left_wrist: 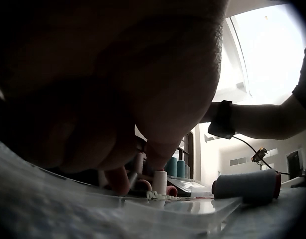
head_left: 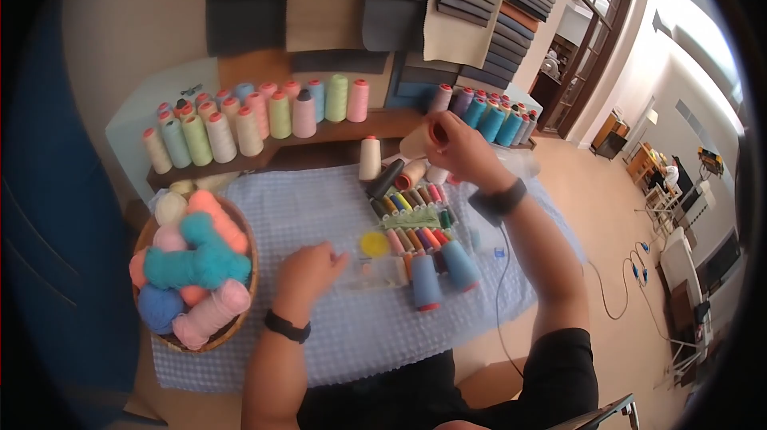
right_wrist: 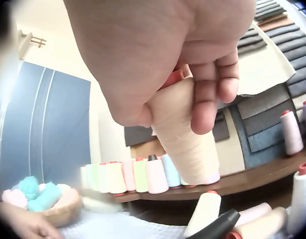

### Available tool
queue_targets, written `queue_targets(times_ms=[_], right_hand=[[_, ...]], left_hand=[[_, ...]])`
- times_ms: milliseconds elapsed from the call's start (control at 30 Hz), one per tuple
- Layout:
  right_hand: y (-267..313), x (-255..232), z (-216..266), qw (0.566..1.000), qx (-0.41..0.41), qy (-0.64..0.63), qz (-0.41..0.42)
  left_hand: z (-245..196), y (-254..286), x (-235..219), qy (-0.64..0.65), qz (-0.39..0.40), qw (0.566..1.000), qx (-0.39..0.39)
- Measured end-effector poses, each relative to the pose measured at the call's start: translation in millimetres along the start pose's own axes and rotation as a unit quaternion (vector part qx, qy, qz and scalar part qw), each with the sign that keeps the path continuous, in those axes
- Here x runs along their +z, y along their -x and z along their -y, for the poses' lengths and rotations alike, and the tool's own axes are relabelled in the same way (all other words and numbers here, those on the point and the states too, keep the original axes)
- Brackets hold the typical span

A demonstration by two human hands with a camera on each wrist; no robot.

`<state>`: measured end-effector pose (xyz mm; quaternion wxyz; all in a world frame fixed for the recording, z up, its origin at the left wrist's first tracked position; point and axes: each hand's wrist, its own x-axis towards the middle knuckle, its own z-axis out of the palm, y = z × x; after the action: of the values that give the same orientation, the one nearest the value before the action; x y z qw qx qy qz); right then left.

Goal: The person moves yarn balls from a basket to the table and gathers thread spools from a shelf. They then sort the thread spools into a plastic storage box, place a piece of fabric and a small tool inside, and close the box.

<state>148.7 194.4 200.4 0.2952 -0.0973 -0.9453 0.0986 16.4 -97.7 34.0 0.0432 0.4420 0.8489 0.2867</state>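
Observation:
High over the back of the table, my right hand (head_left: pixel 463 150) grips a cream cone of thread (right_wrist: pixel 185 137) near its red-rimmed end, thumb on one side and fingers on the other. My left hand (head_left: pixel 310 276) hovers low over the checked cloth with its fingers loosely curled and holds nothing. Beside it are a clear plastic box (head_left: pixel 382 274) and a yellow disc (head_left: pixel 373 244). Below the right hand stands a cream cone (head_left: pixel 370 158), with a black cone (head_left: pixel 385 179) and a peach cone (head_left: pixel 411 174) lying next to it.
Small coloured spools (head_left: pixel 419 240) lie in rows mid-table, with two blue cones (head_left: pixel 426 282) (head_left: pixel 459 265) in front. A basket (head_left: pixel 249 286) of yarn stands at left. Thread cones line a raised wooden shelf (head_left: pixel 311 142) behind. A cable (head_left: pixel 497 302) hangs from the right wrist.

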Motion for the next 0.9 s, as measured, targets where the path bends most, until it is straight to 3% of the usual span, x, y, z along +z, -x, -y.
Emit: queue_targets(times_ms=[100,233,267,400,600,700,733,833,900], right_hand=[[-46.6,41.2,-41.3,0.999,-0.037,0.017,-0.02],[-95.7,82.4,-71.2,0.999,-0.004,0.04,-0.008],[-106.2,96.8,-81.9,0.998,-0.018,0.036,-0.045],[-131.9,123.7,-95.4,0.997,0.064,0.04,-0.031],[-142.7,151.7,-119.3,0.992,0.1,0.012,-0.073],[-144.3,153.7,-137.2,0.99,0.127,-0.026,-0.049],[-143.6,157.8,-139.8,0.991,0.106,-0.007,-0.082],[-130.1,143.7,-143.0,0.984,0.178,-0.011,0.02],[-124.4,146.9,-147.7,0.989,0.149,0.005,0.013]], left_hand=[[0.4,0.2,2.4,-0.006,0.002,1.0,0.01],[2.4,0.5,3.7,-0.012,0.003,1.0,0.017],[0.7,0.9,2.7,-0.017,0.009,1.0,0.013],[-3.4,0.8,-2.2,-0.039,0.024,0.999,0.002],[-2.5,1.8,-2.4,-0.039,0.021,0.999,0.011],[-1.9,2.6,-1.4,-0.033,0.023,0.999,0.009],[-2.4,1.9,-1.4,-0.032,0.023,0.999,0.01],[-4.2,2.1,-2.9,-0.02,0.02,1.0,0.014],[-4.3,2.3,-2.1,-0.016,0.018,1.0,0.02]])
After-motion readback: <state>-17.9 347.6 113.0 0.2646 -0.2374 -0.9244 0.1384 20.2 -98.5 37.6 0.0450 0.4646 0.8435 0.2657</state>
